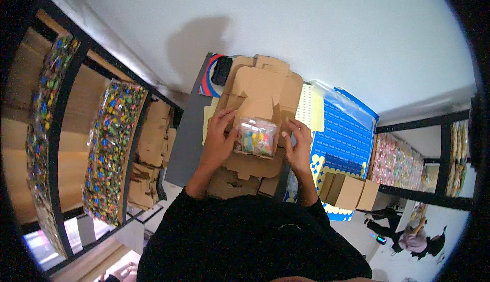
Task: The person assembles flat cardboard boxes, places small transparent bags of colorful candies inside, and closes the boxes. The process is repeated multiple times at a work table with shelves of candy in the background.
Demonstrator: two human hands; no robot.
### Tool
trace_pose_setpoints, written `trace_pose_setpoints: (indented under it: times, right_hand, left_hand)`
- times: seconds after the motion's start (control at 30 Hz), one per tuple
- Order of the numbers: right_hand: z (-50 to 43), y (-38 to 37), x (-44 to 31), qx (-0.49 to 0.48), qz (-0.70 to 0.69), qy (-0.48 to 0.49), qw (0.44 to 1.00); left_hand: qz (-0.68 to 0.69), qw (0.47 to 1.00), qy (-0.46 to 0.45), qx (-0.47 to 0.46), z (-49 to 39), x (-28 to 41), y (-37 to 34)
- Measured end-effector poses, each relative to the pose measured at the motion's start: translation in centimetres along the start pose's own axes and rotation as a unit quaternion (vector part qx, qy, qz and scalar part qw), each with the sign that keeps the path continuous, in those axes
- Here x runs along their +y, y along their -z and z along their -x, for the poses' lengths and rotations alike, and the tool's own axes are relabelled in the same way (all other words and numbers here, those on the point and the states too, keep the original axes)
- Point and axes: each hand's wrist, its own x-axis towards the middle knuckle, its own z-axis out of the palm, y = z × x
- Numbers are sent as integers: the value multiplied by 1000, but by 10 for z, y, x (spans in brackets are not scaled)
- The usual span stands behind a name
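A small cardboard mailer box (264,87) lies before me with its lid folded back, on top of other flat cardboard boxes. Inside its tray sits a clear plastic bag of small colourful pieces (255,138). At the left side wall of the box is my left hand (221,133), its thumb against the wall beside the bag. My right hand (297,140) is by the right side, fingers bent and apart, near the side flap. Neither hand seems to grip the bag.
A grey table (183,144) holds a black object (222,71), sticker sheets (305,102) and blue printed sheets (344,129). Small cardboard boxes (350,191) stand to the right. Shelves with bagged colourful goods (113,148) flank both sides. Another person (413,240) is at the lower right; another person's hand (124,272) shows lower left.
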Motion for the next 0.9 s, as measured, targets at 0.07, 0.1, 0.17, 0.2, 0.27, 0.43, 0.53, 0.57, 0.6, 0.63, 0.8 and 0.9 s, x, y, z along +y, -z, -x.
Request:
trace_pose_setpoints:
  times: [0.07,0.1,0.17,0.2,0.27,0.43,0.53,0.57,0.6,0.63,0.8,0.9]
  right_hand:
    - [9,2,4,-7,6,-13,1000]
    - [14,4,6,-10,11,-19,1000]
    - [19,8,5,-1,-7,-6,1000]
    - [23,9,6,-1,-20,-12,1000]
    - [34,8,9,0,-38,-21,999]
    - [48,6,-2,6,-19,-4,1000]
    - [50,10,-8,1,-26,-9,1000]
    - [50,15,-13,0,-29,-12,1000]
    - [51,20,-16,-1,-30,-17,999]
    - [52,21,-12,9,-23,-12,1000]
    - [65,39,-2,38,-2,-32,999]
    - [76,50,5,55,4,-43,998]
  left_hand:
    - [45,998,37,-9,3,-6,-1]
    - [52,998,39,-10,4,-7,-1]
    - [67,997,43,-10,4,-12,-2]
    - [48,998,37,-20,5,-6,-2]
    - [11,999,26,-38,7,7,2]
    - [-21,997,-19,-69,11,16,3]
    - [19,998,-7,-52,14,4,0]
    - [38,998,-5,-44,15,0,1]
    - [29,999,-4,-37,17,-2,1]
    - [21,999,-2,-31,18,-5,2]
    - [28,999,16,-21,26,-8,11]
    - [26,1000,13,-1,33,-1,15]
